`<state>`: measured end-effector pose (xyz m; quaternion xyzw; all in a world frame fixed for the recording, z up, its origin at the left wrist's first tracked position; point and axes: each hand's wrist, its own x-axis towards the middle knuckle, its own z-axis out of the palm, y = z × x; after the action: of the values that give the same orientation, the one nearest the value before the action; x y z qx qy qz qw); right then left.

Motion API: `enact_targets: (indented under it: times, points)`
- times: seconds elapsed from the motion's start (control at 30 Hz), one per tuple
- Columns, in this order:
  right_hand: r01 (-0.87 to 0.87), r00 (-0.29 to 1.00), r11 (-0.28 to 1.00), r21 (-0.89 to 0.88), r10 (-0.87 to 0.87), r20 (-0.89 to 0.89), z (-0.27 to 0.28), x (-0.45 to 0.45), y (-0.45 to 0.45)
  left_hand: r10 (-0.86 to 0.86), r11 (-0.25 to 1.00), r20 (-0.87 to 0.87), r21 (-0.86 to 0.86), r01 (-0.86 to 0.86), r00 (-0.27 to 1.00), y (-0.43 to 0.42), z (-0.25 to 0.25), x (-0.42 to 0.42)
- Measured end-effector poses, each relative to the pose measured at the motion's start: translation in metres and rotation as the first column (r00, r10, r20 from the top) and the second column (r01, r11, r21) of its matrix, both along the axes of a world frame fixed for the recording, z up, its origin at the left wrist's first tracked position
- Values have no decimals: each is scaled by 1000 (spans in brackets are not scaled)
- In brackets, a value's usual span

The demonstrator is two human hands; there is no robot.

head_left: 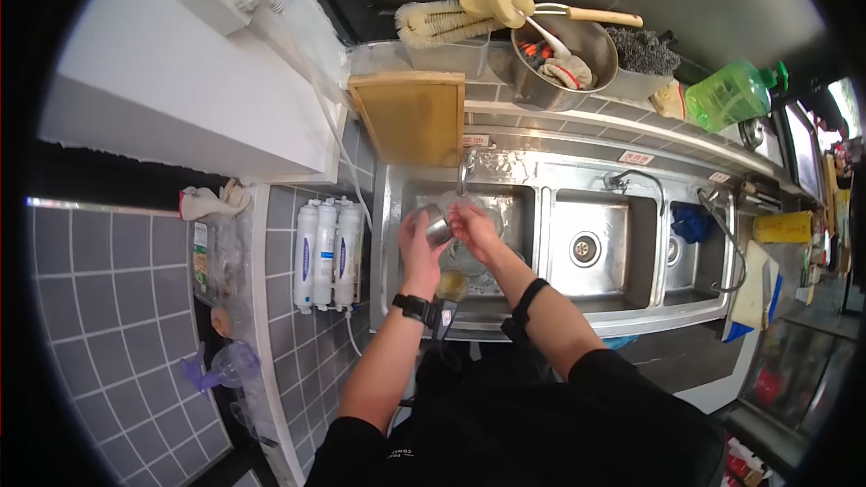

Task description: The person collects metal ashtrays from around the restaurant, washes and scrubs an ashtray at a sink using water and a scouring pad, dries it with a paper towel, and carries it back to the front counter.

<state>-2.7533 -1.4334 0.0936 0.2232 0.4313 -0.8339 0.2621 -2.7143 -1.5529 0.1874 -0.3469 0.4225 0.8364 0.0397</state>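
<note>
head view: left hand (418, 236) holds metal cup (438, 227); right hand (476, 230) just beside, can't tell its grip. likely light, stiff, slippery if wet; grab sides.

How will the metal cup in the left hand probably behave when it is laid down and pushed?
The metal cup is probably stiff, judging by its metallic sheen. Its rounded wall suggests it may roll on its side. Being near the tap, it might be wet and slippery.
</note>
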Motion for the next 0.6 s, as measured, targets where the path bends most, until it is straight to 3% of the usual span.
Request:
enact_targets:
  times: [0.03,0.07,0.1,0.13,0.17,0.27,0.33,0.4,0.47,0.53,0.6]
  points:
    - [-101,995,994,-45,102,20,-5,-4,-9,21,999,8,-46,-21,1000,-4,2,5]
    - [-79,997,995,-57,80,22,-9,-6,-16,41,995,12,-87,-39,999,-7,3,9]
    - [-160,951,908,388,247,-185,-7,-10,-22,72,996,36,-63,-69,997,-9,7,10]
    - [-103,840,635,766,469,-275,11,-15,-23,51,997,34,-65,-49,998,-11,4,11]
    - [-255,816,565,785,561,-139,28,-17,-16,42,999,84,6,-42,996,-14,-2,10]
    - [-106,815,570,815,519,-257,23,-14,0,-17,992,174,129,-6,985,-9,-26,1]
    - [-26,831,610,792,453,-321,7,-15,16,-184,979,229,126,158,956,6,-31,-12]
    - [-68,928,843,533,250,-277,2,-16,37,-256,964,163,114,240,953,25,-27,-24]
    - [102,952,891,442,42,-303,3,-12,50,-239,966,181,-52,252,954,47,-21,-36]
    - [119,976,925,361,-41,-216,8,-16,61,-199,976,169,-56,211,965,55,-29,-42]
    - [111,982,937,331,-53,-180,11,-28,68,-198,962,47,201,185,979,51,-39,-45]
